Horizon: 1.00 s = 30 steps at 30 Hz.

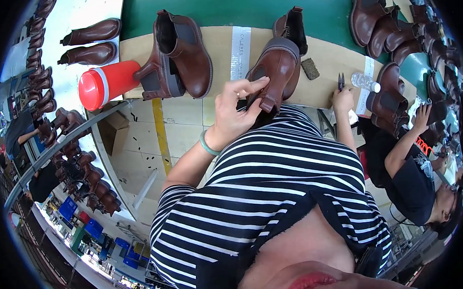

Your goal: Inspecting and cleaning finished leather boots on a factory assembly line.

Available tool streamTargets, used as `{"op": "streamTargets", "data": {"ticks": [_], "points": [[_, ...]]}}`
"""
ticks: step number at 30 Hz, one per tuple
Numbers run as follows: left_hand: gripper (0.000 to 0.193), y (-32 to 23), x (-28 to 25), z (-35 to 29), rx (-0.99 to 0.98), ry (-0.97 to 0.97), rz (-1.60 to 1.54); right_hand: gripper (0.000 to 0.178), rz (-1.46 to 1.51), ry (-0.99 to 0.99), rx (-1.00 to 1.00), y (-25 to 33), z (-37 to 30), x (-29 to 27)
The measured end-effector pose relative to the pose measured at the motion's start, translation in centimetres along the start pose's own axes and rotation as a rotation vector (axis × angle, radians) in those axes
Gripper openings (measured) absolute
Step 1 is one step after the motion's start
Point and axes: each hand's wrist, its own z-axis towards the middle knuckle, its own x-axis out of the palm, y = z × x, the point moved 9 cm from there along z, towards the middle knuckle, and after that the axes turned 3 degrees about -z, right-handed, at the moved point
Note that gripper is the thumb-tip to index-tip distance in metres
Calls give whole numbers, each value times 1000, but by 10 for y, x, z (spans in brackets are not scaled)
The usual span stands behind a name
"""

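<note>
My left hand (pixel 235 107) is closed on a brown leather ankle boot (pixel 279 61), thumb and fingers gripping the shaft near its top edge. This boot lies tilted, shaft toward me, over a second brown boot (pixel 290 29) whose dark opening points away. My right hand (pixel 343 101) is wrapped round small snips (pixel 340 81), their dark pointed tips sticking up beyond the fingers. Between the boots and the snips, a small dark brown block (pixel 310 69) rests on the cardboard. A clear plastic bottle (pixel 365 82) lies just right of the snips.
Cardboard (pixel 218 48) covers the bench edge, with a green surface (pixel 216 12) behind. Left stand another pair of brown boots (pixel 187 59) beside a red cylindrical container (pixel 104 87). More boots (pixel 375 22) crowd the right, where a co-worker in dark clothes (pixel 411 179) reaches toward the bench.
</note>
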Motion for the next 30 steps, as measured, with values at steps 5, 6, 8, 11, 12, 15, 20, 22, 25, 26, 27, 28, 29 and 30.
{"op": "streamTargets", "data": {"ticks": [5, 6, 8, 11, 12, 15, 20, 22, 25, 26, 27, 28, 29, 30], "points": [[49, 3, 9, -1, -77, 175, 116, 29, 267, 113, 16, -26, 15, -6], [49, 3, 9, 0, -77, 174, 114, 24, 731, 151, 88, -37, 20, -1], [49, 0, 8, -1, -25, 158, 158, 13, 1336, 296, 97, -20, 18, -20], [50, -21, 10, 4, 82, 176, 400, 17, 1463, 544, -124, 53, -11, -137], [50, -21, 11, 5, 83, 174, 395, 24, 1455, 588, -245, 71, -20, -164], [49, -18, 9, 4, 87, 85, 312, 44, 1369, 738, -610, 130, -67, -241], [55, -22, 12, 5, 176, 146, 341, 45, 976, 629, -977, 181, -112, -302], [55, -23, 13, 6, 177, 135, 324, 46, 783, 671, -1084, 197, -128, -306], [56, -24, 12, 6, 196, 112, 297, 45, 535, 580, -1136, 207, -134, -312], [56, -25, 12, 6, 214, 105, 289, 44, 593, 460, -1170, 210, -134, -318], [56, -25, 12, 5, 212, 99, 288, 44, 588, 461, -1174, 213, -135, -320], [58, -21, 13, 4, 171, 112, 241, 41, 539, 490, -1169, 216, -135, -320], [60, -17, 14, 3, 130, 126, 194, 38, 491, 519, -1163, 218, -136, -318], [60, -18, 13, 3, 128, 120, 194, 38, 487, 521, -1168, 220, -137, -318]]}}
